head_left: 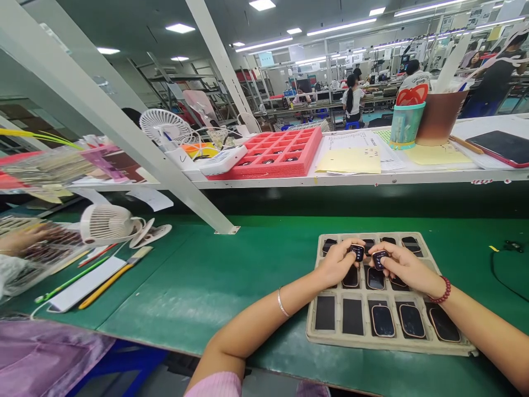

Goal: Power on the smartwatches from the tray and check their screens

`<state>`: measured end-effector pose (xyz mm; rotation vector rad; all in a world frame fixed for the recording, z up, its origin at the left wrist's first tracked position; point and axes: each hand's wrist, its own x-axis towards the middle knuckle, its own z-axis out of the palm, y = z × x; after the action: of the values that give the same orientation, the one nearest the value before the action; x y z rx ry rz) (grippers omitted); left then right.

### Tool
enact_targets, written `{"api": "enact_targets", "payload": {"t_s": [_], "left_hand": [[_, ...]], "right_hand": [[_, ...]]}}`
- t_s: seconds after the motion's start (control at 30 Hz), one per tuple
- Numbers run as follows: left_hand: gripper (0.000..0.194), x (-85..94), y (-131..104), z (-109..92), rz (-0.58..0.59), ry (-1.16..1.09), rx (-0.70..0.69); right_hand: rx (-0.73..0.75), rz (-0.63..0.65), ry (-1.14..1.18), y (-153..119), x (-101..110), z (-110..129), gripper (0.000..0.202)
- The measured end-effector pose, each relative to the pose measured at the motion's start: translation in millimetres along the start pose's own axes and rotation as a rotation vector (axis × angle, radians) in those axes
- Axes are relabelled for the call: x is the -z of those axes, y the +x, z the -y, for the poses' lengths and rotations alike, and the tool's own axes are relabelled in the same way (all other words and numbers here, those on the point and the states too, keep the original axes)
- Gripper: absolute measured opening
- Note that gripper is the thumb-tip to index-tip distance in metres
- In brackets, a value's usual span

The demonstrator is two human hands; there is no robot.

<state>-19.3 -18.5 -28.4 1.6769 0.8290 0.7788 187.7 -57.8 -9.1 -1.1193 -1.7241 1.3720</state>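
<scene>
Over the back half of a beige compartment tray (392,346), each of my hands grips a smartwatch case without a strap. My left hand (339,261) pinches one watch case (357,252) whose screen is lit. Just to its right, my right hand (407,267) has its fingers closed round a second lit watch case (379,259). The two cases are close together but apart. More watch cases lie in the tray, among them a dark-screened one (383,321) in the front row. Two front-left compartments show only dark lining. My hands hide part of the rows behind.
The green bench (198,286) carries a white fan (107,223), a brush (115,277) and a co-worker's hand (25,238) at left. On the raised shelf are a red foam tray (308,157), papers, a cup (440,118) and a phone (502,146). A black cable (502,275) lies right.
</scene>
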Motion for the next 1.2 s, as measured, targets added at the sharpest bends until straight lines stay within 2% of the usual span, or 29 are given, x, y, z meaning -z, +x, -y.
{"api": "enact_targets", "payload": {"t_s": [0.13, 0.3, 0.47, 0.53, 0.6, 0.8, 0.9, 0.97, 1.07, 1.2], "left_hand": [[0.041, -0.7, 0.2, -1.2, -0.016, -0.018, -0.018], [0.03, -3.1, 0.1, -2.7, -0.035, -0.012, -0.049], [0.037, -2.5, -0.4, -1.8, -0.018, -0.031, -0.048], [0.031, -1.7, -0.2, -1.1, 0.005, -0.083, -0.029], [0.034, -1.1, 0.2, -1.2, 0.02, -0.132, -0.001], [0.051, -2.0, 0.6, -2.3, 0.011, -0.188, -0.017], [0.04, -1.3, 0.5, -0.7, 0.045, -0.158, 0.018], [0.041, -0.7, 0.5, 0.0, 0.048, -0.135, 0.028], [0.037, -1.4, 1.0, -0.7, 0.029, -0.152, -0.011], [0.042, -3.6, 1.0, -3.8, 0.037, -0.188, -0.02]], "right_hand": [[0.084, 0.004, -0.037, 0.0, -0.2, 1.3, 0.024], [0.042, 0.085, 0.013, 0.0, -0.6, 1.4, 0.034], [0.07, 0.084, 0.068, 0.0, -1.0, 1.2, 0.039], [0.042, 0.076, 0.087, 0.0, 0.1, -0.1, 0.03], [0.019, 0.056, 0.111, 0.0, 1.4, -1.5, 0.026], [0.019, -0.001, 0.098, 1.0, 0.7, -2.3, 0.033], [0.0, 0.003, 0.103, 1.3, 0.8, -3.1, 0.027], [-0.004, 0.005, 0.118, 1.6, 2.0, -4.4, 0.028], [0.011, -0.024, 0.119, 1.9, 2.7, -5.3, 0.027], [0.025, -0.028, 0.128, 1.0, 0.3, -2.3, 0.038]]}}
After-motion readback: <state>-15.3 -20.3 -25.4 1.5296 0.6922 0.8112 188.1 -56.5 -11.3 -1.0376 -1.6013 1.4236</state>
